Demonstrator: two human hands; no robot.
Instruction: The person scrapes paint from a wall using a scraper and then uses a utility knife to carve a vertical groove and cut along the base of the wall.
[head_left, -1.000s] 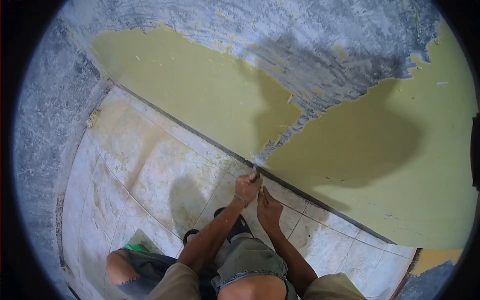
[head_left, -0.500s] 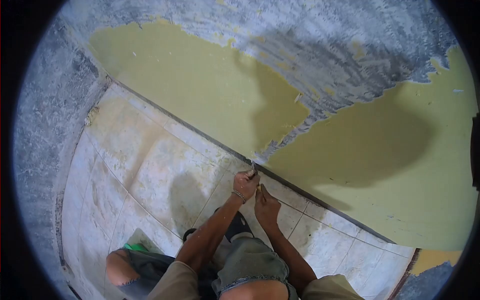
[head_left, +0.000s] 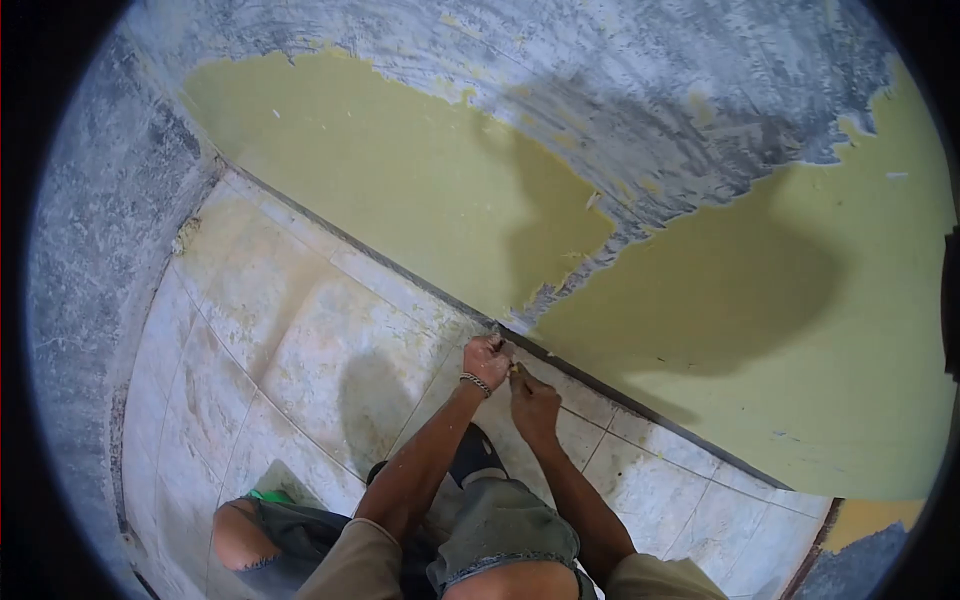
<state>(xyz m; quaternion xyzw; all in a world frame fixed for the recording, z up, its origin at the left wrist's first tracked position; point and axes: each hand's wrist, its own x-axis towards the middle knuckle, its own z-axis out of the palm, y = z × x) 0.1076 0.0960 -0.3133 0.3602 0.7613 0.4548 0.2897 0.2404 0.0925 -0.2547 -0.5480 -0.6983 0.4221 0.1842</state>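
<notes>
Both hands meet at the foot of the wall, beside the dark gap along the floor edge. My left hand (head_left: 485,360), with a bracelet on its wrist, is closed on something I cannot make out. Close by on the right, my right hand (head_left: 534,402) is closed around a small tool (head_left: 515,368), of which only a light, yellowish bit shows. Above them, a grey scraped strip (head_left: 575,278) runs down through the yellow-green paint (head_left: 680,290) to the wall's base.
Bare grey plaster (head_left: 660,120) spreads over the upper wall. A grey wall (head_left: 90,260) stands at the left. Stained pale tiles (head_left: 330,330) cover the floor. My knees and a dark shoe (head_left: 475,450) are below the hands, with a green item (head_left: 270,495) at lower left.
My left hand has shifted slightly left, and its fingers sit a little apart from my right hand. The right hand has barely moved.
</notes>
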